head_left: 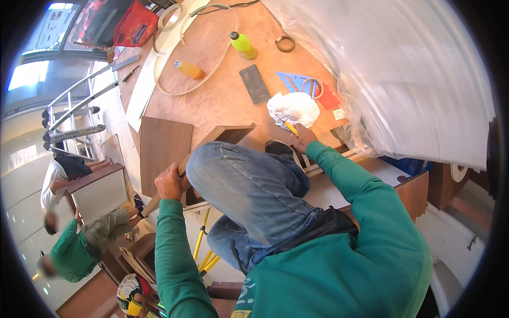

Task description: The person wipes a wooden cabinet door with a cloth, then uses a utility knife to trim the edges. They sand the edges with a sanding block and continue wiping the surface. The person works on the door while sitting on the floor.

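Head view: slim yellow tool (291,127) in grip of right fingers (298,131), left fingers (168,173) around brown board (151,204).

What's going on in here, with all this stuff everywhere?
A person in a green top is bent over a wooden surface. Their right grip has a yellow stick-like thing by a white cloth. Their left grip is near a brown board, beside a knee; I can't tell if it's holding anything. Two bottles stand farther away, and other people are off to the left.
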The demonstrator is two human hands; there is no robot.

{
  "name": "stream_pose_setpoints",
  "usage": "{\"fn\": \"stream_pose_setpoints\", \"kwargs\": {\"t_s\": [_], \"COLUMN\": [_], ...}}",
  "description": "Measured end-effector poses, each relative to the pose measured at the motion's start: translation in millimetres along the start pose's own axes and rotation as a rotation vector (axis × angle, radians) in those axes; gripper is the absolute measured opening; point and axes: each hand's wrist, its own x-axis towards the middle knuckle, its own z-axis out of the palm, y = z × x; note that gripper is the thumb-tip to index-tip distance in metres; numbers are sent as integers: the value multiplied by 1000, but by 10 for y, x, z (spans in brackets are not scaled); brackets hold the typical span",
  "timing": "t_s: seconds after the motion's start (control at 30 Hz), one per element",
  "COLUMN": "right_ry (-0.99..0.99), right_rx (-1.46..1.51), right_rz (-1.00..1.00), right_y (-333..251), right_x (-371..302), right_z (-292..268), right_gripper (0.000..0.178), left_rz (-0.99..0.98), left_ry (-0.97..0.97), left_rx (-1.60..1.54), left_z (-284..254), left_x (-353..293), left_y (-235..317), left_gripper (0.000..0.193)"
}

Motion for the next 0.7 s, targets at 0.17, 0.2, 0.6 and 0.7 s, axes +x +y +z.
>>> {"fn": "stream_pose_setpoints", "kwargs": {"t_s": [0.17, 0.2, 0.6, 0.7], "right_ry": [168, 172, 215, 79], "right_rx": [-4, 18, -96, -26], "right_rz": [-176, -182, -307, -220], "right_y": [254, 284, 368, 347], "right_x": [-131, -175, -375, -273], "right_z": [279, 302, 70, 132], "right_gripper": [41, 40, 49, 46], "left_rz": [-13, -46, 90, 87], "left_ry": [31, 0, 158, 167], "left_rx": [8, 36, -213, -379], "left_z": [214, 137, 136, 188], "left_x": [-163, -135, 32, -91], "left_y": [34, 129, 572, 386], "left_gripper": [31, 29, 22, 31]}}
